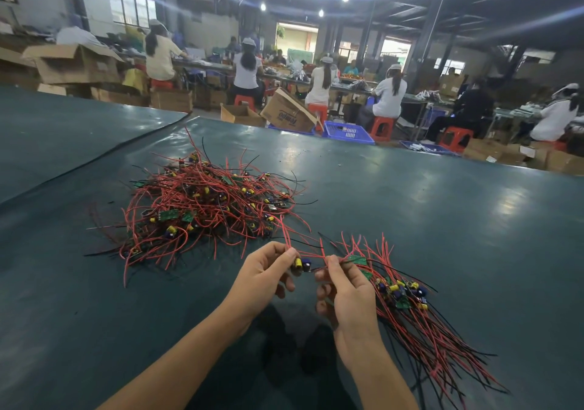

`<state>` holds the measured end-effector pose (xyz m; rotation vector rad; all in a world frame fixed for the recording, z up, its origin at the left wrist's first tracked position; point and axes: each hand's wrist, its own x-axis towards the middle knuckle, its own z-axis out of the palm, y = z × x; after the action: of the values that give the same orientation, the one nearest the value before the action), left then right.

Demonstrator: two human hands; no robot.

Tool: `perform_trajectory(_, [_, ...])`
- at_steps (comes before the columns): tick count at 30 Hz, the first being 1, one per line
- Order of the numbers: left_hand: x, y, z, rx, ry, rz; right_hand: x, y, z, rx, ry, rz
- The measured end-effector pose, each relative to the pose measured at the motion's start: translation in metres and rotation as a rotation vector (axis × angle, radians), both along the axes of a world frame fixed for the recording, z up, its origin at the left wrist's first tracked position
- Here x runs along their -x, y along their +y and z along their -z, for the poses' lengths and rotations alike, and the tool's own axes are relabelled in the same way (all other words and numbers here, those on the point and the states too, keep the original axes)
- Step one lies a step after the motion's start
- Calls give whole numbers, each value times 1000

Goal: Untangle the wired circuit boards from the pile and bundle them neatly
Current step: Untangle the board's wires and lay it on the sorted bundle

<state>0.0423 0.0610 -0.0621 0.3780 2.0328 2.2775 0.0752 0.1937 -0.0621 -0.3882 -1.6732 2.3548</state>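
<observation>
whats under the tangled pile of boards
The tangled pile lies on the dark green table cover. Its red wires hide any boards lower in the heap.

2 forearms [177, 362] cut by bottom edge, inside of pile [202, 201] hidden

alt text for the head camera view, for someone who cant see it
Over a dark green table, the left hand pinches one wired circuit board while the right hand grips a bundle of boards with red and black wires. A tangled pile of more lies beyond.
</observation>
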Motion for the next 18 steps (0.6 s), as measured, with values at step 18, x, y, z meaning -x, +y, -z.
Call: perform_trajectory(18, [2, 1, 6, 50, -145, 164, -2, 1, 1, -92, 25, -27])
